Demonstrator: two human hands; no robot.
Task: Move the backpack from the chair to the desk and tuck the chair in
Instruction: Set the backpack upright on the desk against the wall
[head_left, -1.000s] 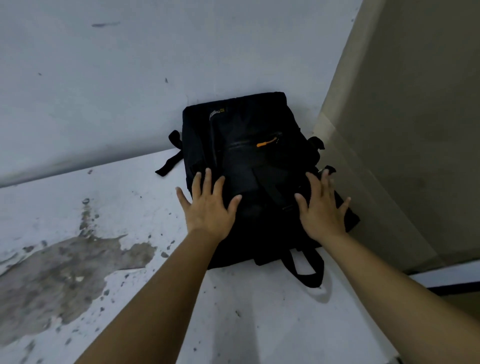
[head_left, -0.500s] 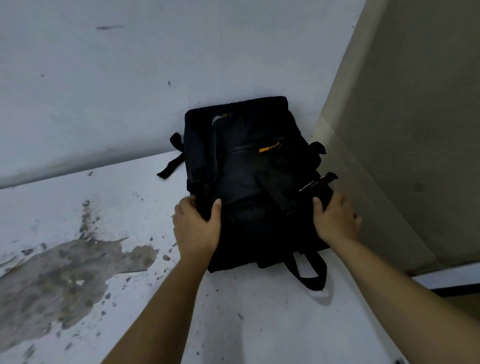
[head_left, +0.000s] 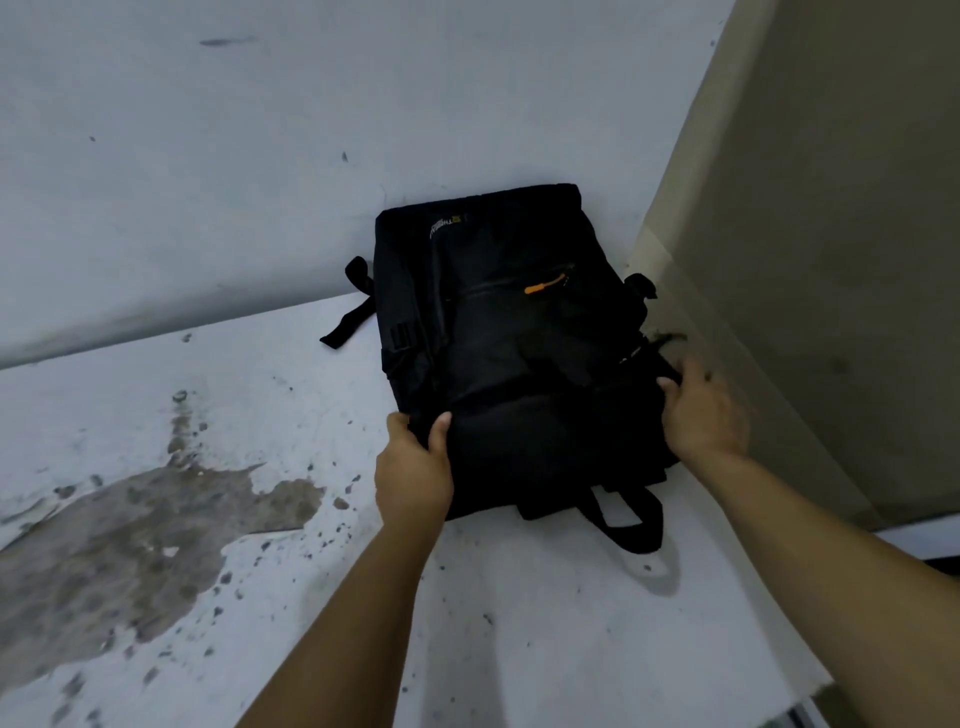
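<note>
1. Backpack: black fabric, one orange zipper pull on the front pocket, small pale logo near the far end.
2. It lies front-side up on the white, stained counter, its far end propped against the wall, pushed into the corner.
3. Straps: one loose black strap trails off its left side onto the counter; a carry loop lies flat off the near end, toward me.
4. Chair: not in view.
</note>
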